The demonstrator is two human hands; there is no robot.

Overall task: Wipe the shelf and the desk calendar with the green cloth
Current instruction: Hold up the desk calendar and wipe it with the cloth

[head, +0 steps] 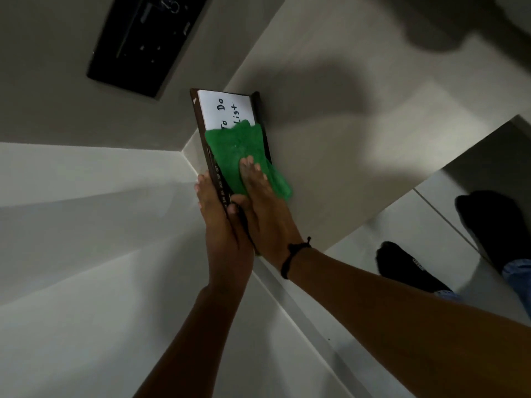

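Note:
The desk calendar [227, 109] is a dark brown frame with a white card that reads "To Do List". My left hand [221, 225] grips its near end from the left edge, with the thumb over the front. The green cloth [238, 150] lies flat on the calendar's lower half, covering part of the writing. My right hand [264, 208] presses the cloth down with its fingers stretched flat. The calendar is held above the pale shelf surface [359, 145], which runs to the right of it.
A black rectangular panel [143, 41] is set in the wall at the upper left. White walls meet in a corner behind the calendar. My two feet in dark socks [408, 271] stand on the tiled floor at the lower right, past the shelf edge.

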